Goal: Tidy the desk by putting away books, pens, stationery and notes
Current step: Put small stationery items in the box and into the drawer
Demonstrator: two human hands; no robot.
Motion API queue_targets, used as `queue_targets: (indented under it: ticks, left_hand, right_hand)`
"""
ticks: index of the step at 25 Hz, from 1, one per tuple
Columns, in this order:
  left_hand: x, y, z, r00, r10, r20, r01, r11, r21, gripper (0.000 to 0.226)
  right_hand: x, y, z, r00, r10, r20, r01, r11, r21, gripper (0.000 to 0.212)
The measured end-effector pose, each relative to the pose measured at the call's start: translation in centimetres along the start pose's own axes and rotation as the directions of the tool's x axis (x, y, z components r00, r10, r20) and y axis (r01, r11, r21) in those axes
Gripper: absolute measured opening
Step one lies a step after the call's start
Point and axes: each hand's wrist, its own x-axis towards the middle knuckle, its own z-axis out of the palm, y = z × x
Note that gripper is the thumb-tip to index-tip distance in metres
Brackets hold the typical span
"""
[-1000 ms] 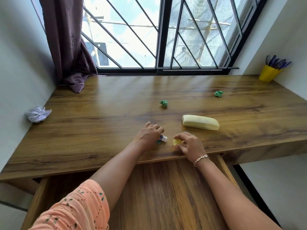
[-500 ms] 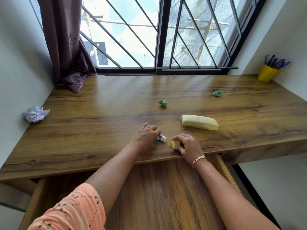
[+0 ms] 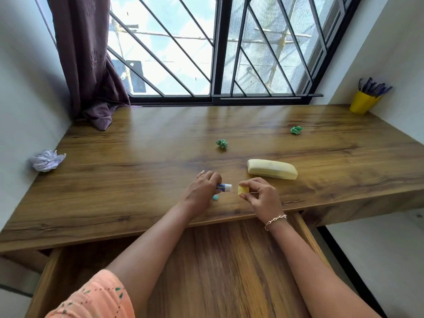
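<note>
desk (image 3: pixel 137 161): wooden top under a barred window (image 3: pixel 220 53), with a wall on either side.
drawer (image 3: pixel 218 260): open below the near edge of the desk, its wood-grain bottom showing; both forearms reach over it.
left hand (image 3: pixel 202 189): near the front middle of the desk, knuckles up. Grip: fingers curled round the small tube.
small tube (image 3: pixel 224 187): blue and white, lying sideways in the left hand, with its white end sticking out toward the right hand.
teal piece (image 3: pixel 215 197): tiny, on the desk at the near side of the left hand and partly hidden by it.
right hand (image 3: pixel 261 198): just right of the left hand. Grip: narrow, thumb and fingertips pinching the yellow piece.
yellow piece (image 3: pixel 243 190): small and pale yellow, close to the tube's white end but apart from it; cannot tell whether it touches the desk.
pencil case (image 3: pixel 272 172): pale yellow, long and rounded, lying flat just beyond the right hand.
green paper ball (image 3: pixel 221 143): crumpled, mid-desk, beyond the left hand.
second green paper ball (image 3: pixel 296 129): crumpled, farther back and to the right.
pale paper wad (image 3: pixel 47 160): crumpled, at the left edge of the desk against the wall.
yellow cup (image 3: pixel 363 103): upright in the far right corner, holding pens (image 3: pixel 374 87) with blue ends.
curtain (image 3: pixel 89 60): dark purple, hanging at the far left, its hem bunched on the desk.
bracelet (image 3: pixel 275 220): chain on the right wrist.
sleeve (image 3: pixel 96 297): orange with a small pattern, on the left arm.
</note>
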Motion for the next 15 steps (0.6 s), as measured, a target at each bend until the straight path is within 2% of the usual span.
queue_targets:
  ticks: [5, 15]
  left_hand:
    - [-2.5, 1.5, -1.0, 0.996, -0.084, -0.040, 0.076, 0.983, -0.168, 0.020]
    - [-7.0, 2.3, -2.6, 0.994, -0.108, -0.032, 0.096, 0.958, -0.272, 0.019]
  right_hand:
    - [-0.9, -1.6, -0.1, 0.999, -0.036, -0.021, 0.037, 0.996, 0.082, 0.027]
    - [-3.8, -4.5, 0.6, 0.992, -0.121, 0.042, 0.110, 0.973, 0.205, 0.024]
